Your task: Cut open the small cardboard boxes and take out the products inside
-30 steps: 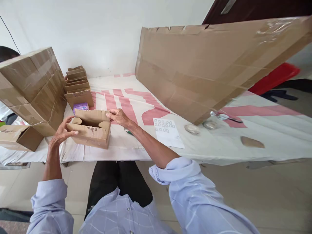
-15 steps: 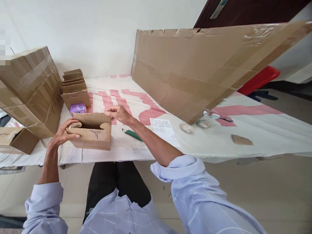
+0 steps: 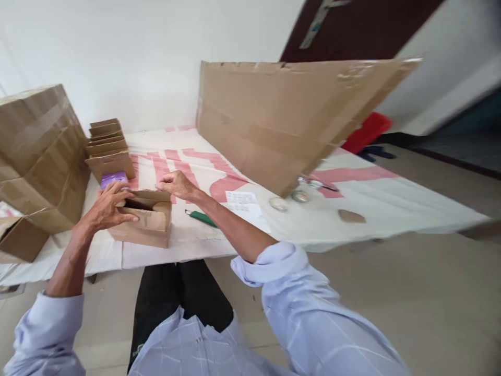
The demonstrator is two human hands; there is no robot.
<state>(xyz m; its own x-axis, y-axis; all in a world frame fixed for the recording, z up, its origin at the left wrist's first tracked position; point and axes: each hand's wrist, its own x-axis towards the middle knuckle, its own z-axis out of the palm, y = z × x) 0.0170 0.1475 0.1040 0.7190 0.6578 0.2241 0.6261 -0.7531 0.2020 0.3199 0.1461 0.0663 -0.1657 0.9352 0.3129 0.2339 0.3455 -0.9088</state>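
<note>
Box (image 3: pixel 143 236), open-topped, is seen near the front edge of the surface (image 3: pixel 399 206), its long axis laid left to right between both hands. Its left end is gripped by the partly closed left hand (image 3: pixel 107 208), thumb placed at the near wall and fingers spread toward the far side, that hand being judged the nearer. The right hand (image 3: pixel 175 185), thumb and fingertips together, is held at the far rim toward the right end; whether contact is made or anything pinched cannot be told.
</note>
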